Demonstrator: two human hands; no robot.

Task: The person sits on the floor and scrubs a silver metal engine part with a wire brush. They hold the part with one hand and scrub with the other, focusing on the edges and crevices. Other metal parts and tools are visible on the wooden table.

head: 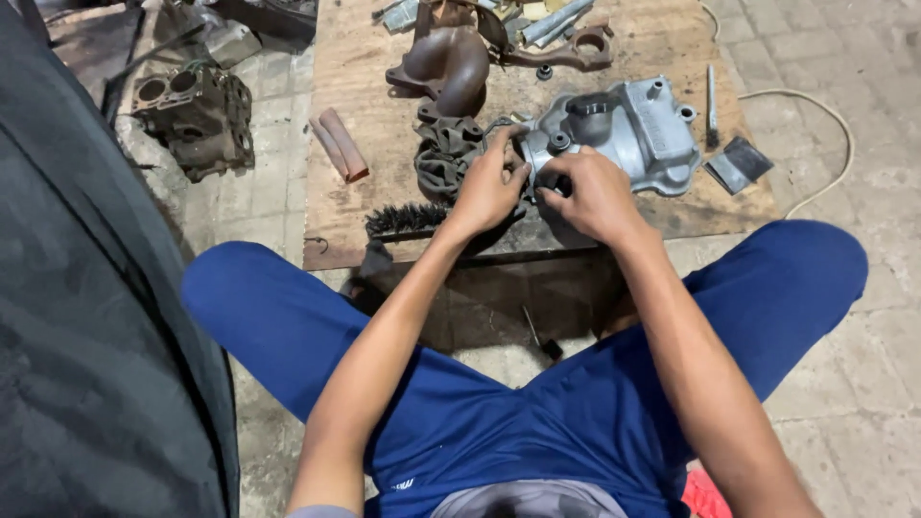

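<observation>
A silver cast-metal housing (641,132) lies on a wooden board (365,105) in front of me. My left hand (487,184) pinches the housing's left end with thumb and fingers. My right hand (597,195) rests against the housing's near side, fingers curled on its lower left corner. A dark ribbed metal part (443,155) sits just left of my left hand. What my fingertips hold between them is hidden.
A black wire brush (408,220) lies at the board's near edge. A rusty manifold (451,59), two short tubes (340,144), a thin tool (712,105) and a dark flat piece (739,163) lie on the board. An engine block (197,117) stands on the paving at left.
</observation>
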